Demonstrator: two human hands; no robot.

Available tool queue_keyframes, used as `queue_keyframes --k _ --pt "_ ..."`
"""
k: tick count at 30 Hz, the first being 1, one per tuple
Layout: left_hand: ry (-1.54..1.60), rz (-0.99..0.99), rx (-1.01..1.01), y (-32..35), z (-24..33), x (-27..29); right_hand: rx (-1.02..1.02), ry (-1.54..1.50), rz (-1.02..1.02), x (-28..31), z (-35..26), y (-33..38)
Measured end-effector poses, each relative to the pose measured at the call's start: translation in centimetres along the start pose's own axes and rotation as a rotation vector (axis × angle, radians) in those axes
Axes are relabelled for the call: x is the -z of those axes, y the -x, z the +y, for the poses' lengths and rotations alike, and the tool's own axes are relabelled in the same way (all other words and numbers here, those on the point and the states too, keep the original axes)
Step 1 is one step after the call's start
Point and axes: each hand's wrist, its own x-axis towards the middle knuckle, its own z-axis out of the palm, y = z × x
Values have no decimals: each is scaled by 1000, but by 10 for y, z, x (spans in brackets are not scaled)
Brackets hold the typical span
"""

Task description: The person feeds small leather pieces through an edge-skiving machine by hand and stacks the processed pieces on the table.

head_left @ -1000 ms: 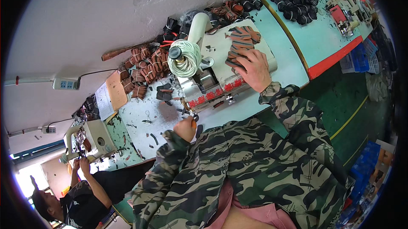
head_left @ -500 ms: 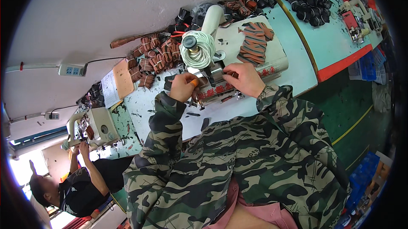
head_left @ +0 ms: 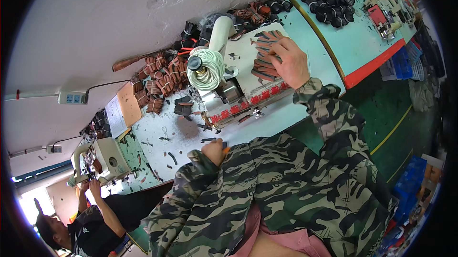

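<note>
My right hand (head_left: 291, 64) is over a pile of flat brown-and-black strips (head_left: 267, 64) on the bed of a sewing-type machine (head_left: 238, 99), its fingertips pinched on a strip there. Low in front of the machine, close to my jacket, my left hand (head_left: 213, 151) is closed. An orange cover shows on one of its fingers, and whatever it may hold is hidden. A coil of pale cord (head_left: 206, 69) hangs round the post on top of the machine's arm. A small stack of black pieces (head_left: 183, 106) lies left of the machine.
Bundled brown strips (head_left: 164, 78) and black bundles (head_left: 329, 4) line the back of the table. Dark scraps are scattered over the tabletop (head_left: 157, 152). At the left, another person (head_left: 95, 214) works at a second machine (head_left: 105, 154). Blue crates (head_left: 403, 64) stand at the right.
My right hand has gone from the machine's front up to the strip pile. My left hand has dropped back toward my body. The view has shifted a little.
</note>
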Motion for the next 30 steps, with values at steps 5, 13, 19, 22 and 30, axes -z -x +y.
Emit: queue_keyframes --k 5,13,19,22,30 --pt "224 -105 35 3 -20 -38 78 163 -128 17 22 10" --pt "178 -65 153 0 -5 -11 23 129 -40 28 7 23" --pt "1819 -233 227 -26 4 88 -296 -677 -523 -33 -77 69" --pt "1897 -291 202 -36 12 94 -585 -1079 -785 -44 -104 63" --pt "1774 -264 207 -19 -9 102 -649 -1162 -913 -66 -138 63"
